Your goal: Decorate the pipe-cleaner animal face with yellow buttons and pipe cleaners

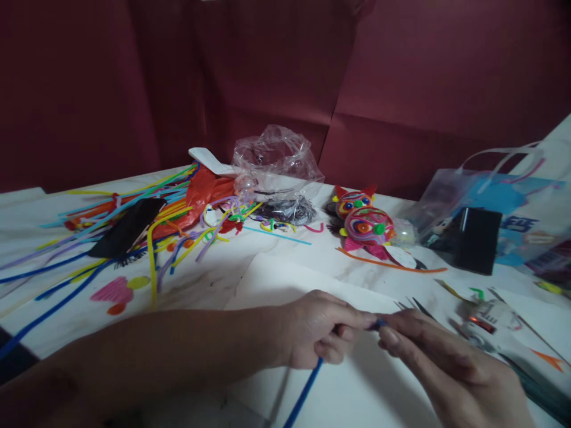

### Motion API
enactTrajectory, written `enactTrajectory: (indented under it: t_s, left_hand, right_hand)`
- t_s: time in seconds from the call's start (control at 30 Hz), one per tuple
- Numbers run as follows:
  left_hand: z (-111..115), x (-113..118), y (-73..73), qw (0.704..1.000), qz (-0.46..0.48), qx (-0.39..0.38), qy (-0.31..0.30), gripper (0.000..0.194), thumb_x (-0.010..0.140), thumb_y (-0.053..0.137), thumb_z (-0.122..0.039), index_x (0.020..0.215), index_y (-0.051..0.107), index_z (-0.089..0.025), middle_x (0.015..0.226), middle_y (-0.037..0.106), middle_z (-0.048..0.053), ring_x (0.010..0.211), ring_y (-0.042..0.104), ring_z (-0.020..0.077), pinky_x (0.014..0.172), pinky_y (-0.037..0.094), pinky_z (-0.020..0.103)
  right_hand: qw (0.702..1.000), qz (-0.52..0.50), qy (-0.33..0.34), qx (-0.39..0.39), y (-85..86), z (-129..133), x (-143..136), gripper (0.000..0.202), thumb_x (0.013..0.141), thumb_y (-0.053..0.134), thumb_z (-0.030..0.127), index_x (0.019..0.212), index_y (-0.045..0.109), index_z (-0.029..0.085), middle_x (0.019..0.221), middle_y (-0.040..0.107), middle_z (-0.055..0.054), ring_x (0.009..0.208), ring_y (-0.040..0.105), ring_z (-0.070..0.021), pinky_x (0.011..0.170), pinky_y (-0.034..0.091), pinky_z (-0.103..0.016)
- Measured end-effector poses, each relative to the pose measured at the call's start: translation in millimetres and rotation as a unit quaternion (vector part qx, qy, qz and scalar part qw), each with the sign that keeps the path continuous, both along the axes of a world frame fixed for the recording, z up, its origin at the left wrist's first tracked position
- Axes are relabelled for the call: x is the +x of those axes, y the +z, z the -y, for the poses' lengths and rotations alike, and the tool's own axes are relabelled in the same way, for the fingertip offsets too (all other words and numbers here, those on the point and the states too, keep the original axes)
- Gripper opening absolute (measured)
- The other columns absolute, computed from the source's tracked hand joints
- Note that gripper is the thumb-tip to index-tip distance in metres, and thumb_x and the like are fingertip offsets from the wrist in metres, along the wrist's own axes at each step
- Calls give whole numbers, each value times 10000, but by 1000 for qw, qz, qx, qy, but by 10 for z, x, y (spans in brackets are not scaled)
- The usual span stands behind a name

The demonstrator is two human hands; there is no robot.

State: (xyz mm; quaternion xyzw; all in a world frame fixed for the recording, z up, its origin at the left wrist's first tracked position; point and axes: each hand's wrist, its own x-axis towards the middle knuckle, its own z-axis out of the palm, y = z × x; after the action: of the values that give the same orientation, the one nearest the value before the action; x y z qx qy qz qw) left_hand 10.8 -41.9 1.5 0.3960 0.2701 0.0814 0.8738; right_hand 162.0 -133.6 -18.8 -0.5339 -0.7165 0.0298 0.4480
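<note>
Both of my hands hold a blue pipe cleaner (pixel 306 393) above white paper. My left hand (pixel 319 330) is closed around it, and its long free part hangs down toward me from below the fist. The thumb and fingertips of my right hand (pixel 455 362) pinch a short dark-blue bit of it just off the left fingertips. The stretch inside the left fist is hidden. Under the hands lies the white paper sheet (pixel 276 279).
Left, many coloured pipe cleaners (pixel 154 267) spread from a red bag (pixel 203 193), with a black flat object (pixel 129 229) on top. Behind are a clear plastic bag (pixel 281 157) and two colourful round figures (pixel 368 229). Right stands a dark box-like object (pixel 477 241) near an orange pipe cleaner (pixel 392 264).
</note>
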Motion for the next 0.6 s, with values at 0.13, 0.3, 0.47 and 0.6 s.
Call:
enactTrajectory:
  t_s: [0.13, 0.3, 0.47, 0.6]
  left_hand:
    - [-17, 15, -56, 991, -62, 105, 50, 227, 667, 598, -201, 564, 399, -161, 389, 322, -90, 313, 178, 12, 367, 34, 217]
    - [19, 20, -136, 972, -102, 205, 49, 208, 630, 610, -259, 561, 439, -163, 395, 337, -91, 317, 219, 21, 356, 77, 225]
    - [18, 23, -115, 979, -74, 187, 26, 268, 604, 654, -309, 558, 437, -158, 402, 364, -89, 319, 219, 12, 361, 76, 224]
    - [5, 9, -68, 988, -47, 144, 1, 257, 617, 657, -291, 596, 438, -158, 413, 376, -86, 322, 207, 6, 375, 63, 221]
  right_hand:
    - [1000, -15, 9, -6, -5, -47, 63, 105, 945, 488, 300, 918, 576, 251, 746, 564, 48, 638, 546, -92, 565, 434, -60]
    - [988, 17, 77, -131, -131, -58, 114, 153, 953, 457, 309, 890, 550, 205, 805, 533, 3, 710, 534, -134, 593, 453, -151]
    - [987, 26, 89, -130, -146, -31, 119, 234, 965, 428, 297, 785, 536, 194, 709, 493, 10, 619, 486, -127, 523, 400, -172]
    - [993, 1, 69, -99, -82, 1, 101, 261, 947, 481, 305, 722, 554, 196, 698, 495, 11, 633, 488, -130, 531, 383, -171]
